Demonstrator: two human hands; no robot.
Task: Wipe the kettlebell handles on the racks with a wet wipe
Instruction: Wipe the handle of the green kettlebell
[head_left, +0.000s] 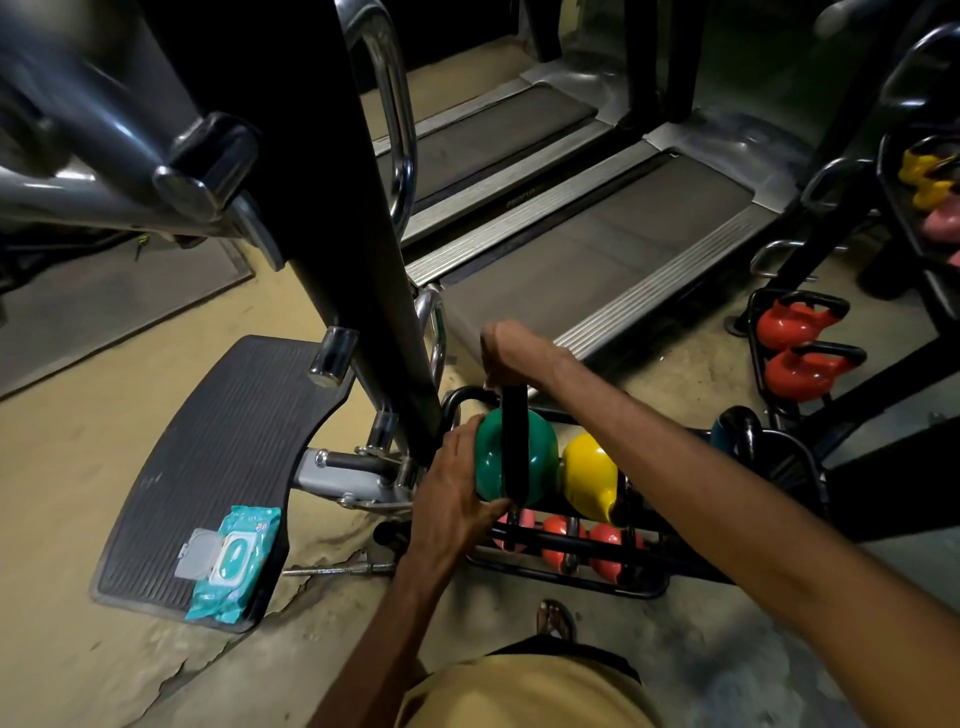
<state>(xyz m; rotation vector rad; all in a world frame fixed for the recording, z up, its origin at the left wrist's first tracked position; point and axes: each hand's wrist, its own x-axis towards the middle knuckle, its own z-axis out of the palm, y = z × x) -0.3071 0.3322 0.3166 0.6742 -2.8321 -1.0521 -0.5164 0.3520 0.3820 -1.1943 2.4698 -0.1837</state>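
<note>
A green kettlebell (540, 452) with a black handle (515, 441) sits at the left end of the upper tier of a low black rack (571, 545). My right hand (511, 353) grips the far end of that handle; a sliver of white shows under its fingers. My left hand (454, 499) cups the green ball's left side, fingers and thumb curved round it. A yellow kettlebell (589, 478) stands beside it. Red and pink kettlebells (605, 551) lie on the lower tier.
A teal wet-wipe pack (234, 564) with its lid flipped open lies on a black ribbed footplate (208, 467). A dark machine column (358, 234) rises left of the rack. Treadmills (597, 234) lie behind. A second rack at right holds two red kettlebells (795, 343).
</note>
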